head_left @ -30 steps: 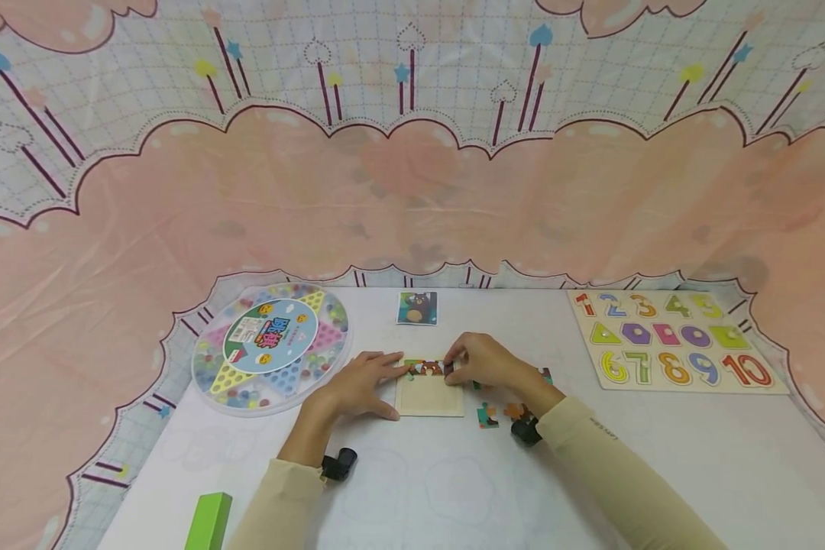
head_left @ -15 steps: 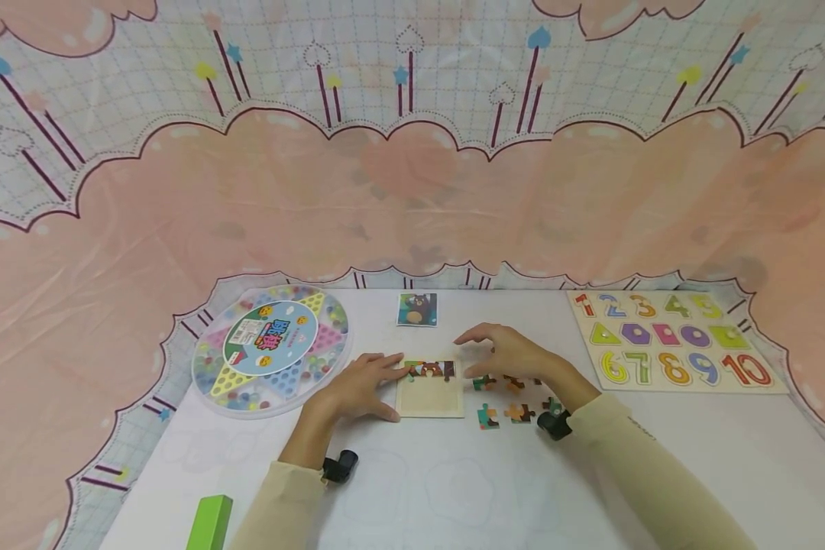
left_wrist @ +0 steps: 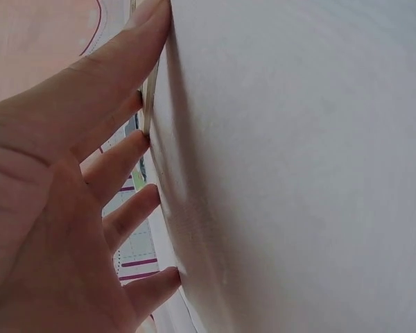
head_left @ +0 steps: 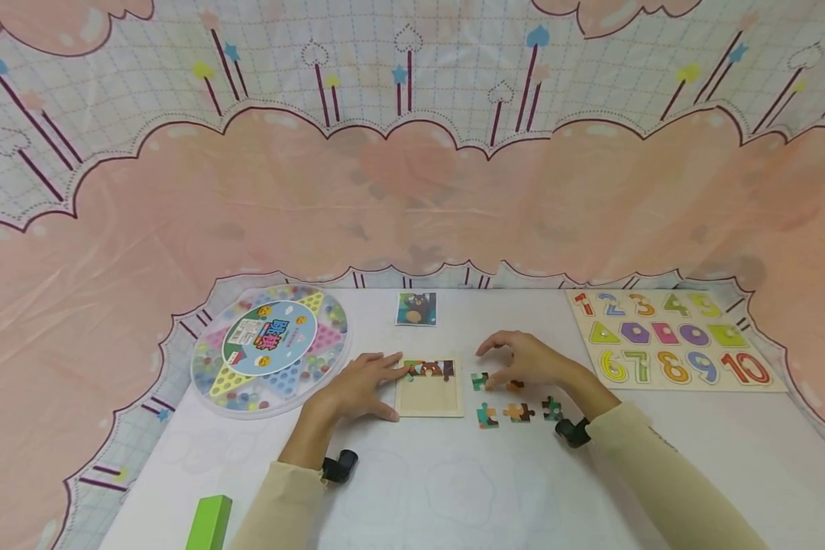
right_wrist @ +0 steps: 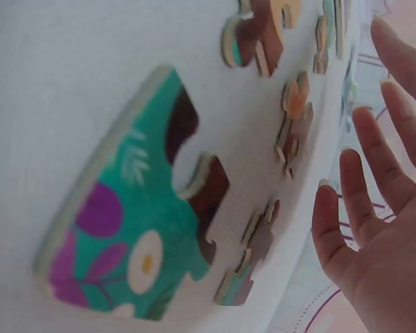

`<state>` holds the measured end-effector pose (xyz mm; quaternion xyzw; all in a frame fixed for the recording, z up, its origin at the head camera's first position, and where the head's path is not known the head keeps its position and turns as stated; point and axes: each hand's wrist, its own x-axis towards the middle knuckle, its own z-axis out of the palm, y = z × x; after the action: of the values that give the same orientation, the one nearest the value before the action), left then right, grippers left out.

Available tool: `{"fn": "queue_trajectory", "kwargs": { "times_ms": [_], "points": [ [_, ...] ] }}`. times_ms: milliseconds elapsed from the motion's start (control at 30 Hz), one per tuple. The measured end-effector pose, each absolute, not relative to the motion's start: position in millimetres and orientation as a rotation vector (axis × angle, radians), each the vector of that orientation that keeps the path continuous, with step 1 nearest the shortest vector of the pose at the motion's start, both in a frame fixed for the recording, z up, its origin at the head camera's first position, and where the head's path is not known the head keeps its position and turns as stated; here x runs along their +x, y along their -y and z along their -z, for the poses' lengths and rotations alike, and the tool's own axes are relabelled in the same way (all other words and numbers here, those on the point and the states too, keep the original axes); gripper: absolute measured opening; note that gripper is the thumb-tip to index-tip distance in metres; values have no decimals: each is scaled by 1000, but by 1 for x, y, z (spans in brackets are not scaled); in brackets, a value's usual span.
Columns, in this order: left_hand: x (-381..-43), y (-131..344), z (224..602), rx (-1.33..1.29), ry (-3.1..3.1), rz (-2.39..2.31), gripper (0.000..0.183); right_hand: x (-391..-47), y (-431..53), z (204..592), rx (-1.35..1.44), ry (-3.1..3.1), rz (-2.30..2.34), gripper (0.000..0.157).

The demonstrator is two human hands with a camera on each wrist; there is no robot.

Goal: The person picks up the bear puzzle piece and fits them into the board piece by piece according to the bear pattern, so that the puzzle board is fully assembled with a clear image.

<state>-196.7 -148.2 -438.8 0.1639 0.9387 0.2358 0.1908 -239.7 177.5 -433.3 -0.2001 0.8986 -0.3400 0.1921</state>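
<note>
A small wooden puzzle tray (head_left: 429,401) lies in the middle of the white table, with a row of bear puzzle pieces (head_left: 429,370) along its far side. My left hand (head_left: 357,388) rests at the tray's left edge, fingers spread and thumb near the front corner; in the left wrist view its fingertips meet the edge. To the right, my right hand (head_left: 529,359) hovers with loosely bent fingers over loose pieces, thumb right by a green puzzle piece (head_left: 480,381). It holds nothing. Close in the right wrist view lies a teal puzzle piece (right_wrist: 132,229) with a white flower.
More loose pieces (head_left: 519,413) lie right of the tray. A bear picture card (head_left: 416,308) is behind it. A round Chinese checkers set (head_left: 271,351) sits at left, a number-and-shape board (head_left: 677,340) at right, and a green block (head_left: 209,522) at the front left.
My right hand has let go of a dark piece at the row's right end and moved right, over the loose pieces. The left hand stays at the tray.
</note>
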Motion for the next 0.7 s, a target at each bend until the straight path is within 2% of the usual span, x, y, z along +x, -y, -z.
{"fn": "queue_trajectory", "kwargs": {
  "times_ms": [333,700],
  "points": [
    [-198,150,440,508,-2665,-605,82,-238,-175,447,-653,-2533,891,25],
    [-201,153,444,491,-2659,-674,84,-238,-170,447,-667,-2574,833,16]
  ]
}}
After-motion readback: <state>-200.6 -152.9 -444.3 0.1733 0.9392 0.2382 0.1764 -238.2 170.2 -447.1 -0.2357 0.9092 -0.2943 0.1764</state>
